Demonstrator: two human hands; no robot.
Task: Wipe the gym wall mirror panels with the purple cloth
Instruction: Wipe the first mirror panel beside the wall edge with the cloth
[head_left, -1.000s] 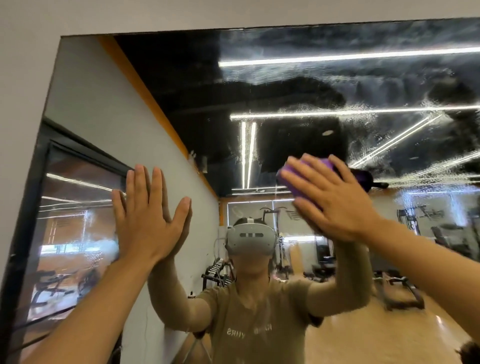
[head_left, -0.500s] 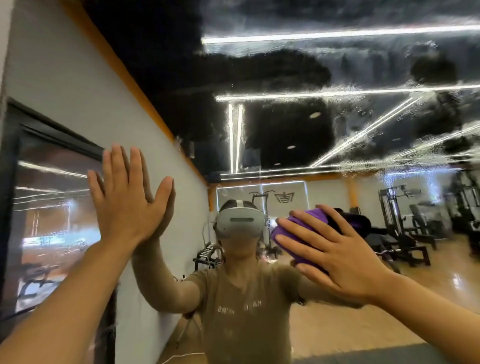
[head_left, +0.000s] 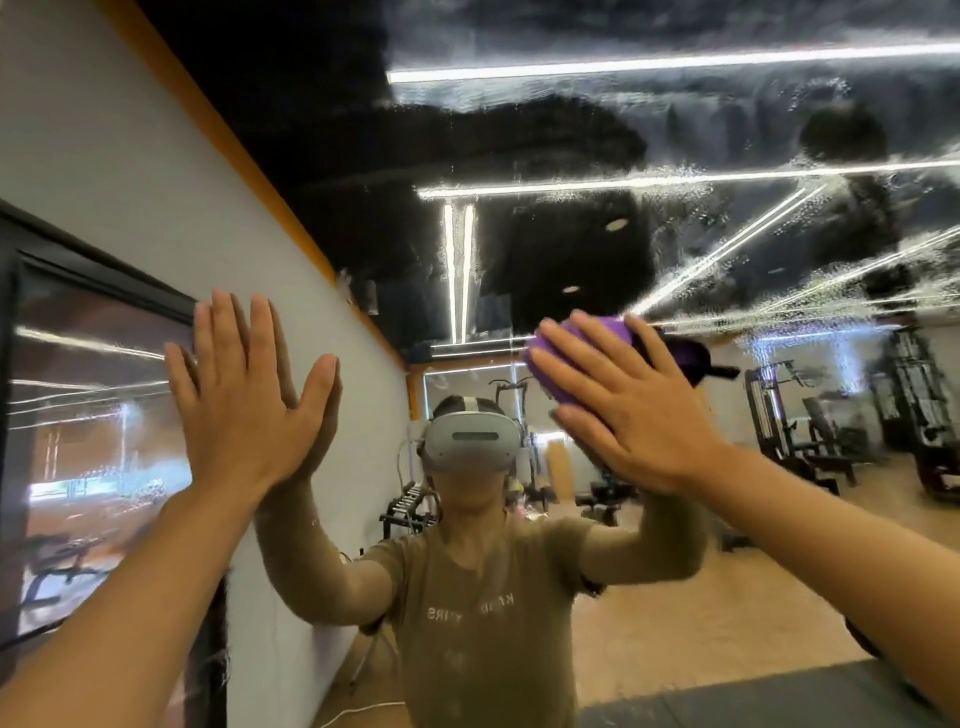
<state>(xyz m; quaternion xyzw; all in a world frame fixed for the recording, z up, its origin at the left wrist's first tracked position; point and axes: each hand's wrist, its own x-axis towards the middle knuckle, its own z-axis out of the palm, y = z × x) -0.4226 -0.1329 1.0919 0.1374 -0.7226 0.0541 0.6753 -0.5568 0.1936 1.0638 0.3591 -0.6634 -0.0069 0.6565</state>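
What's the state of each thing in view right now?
mirror: streaked with wet smears across its upper part
purple cloth: bunched, pressed to the mirror under the right hand
right hand: fingers straight, pressing the cloth
left hand: flat on the mirror, fingers straight

Counts, head view: 2 real hands up at the glass, left hand (head_left: 244, 395) and right hand (head_left: 631, 410), each doubled by a reflection. 1 purple cloth (head_left: 587, 338), plus its dark reflected copy. 1 mirror panel (head_left: 675, 234) in view. 1 person reflected, wearing 1 white headset (head_left: 471, 439) and 1 olive t-shirt (head_left: 483, 623). 1 dark-framed window (head_left: 78, 415) reflected at left. Reflected ceiling light strips: at least 5, more blur out at right. Gym machines reflected at right: several, exact number unclear
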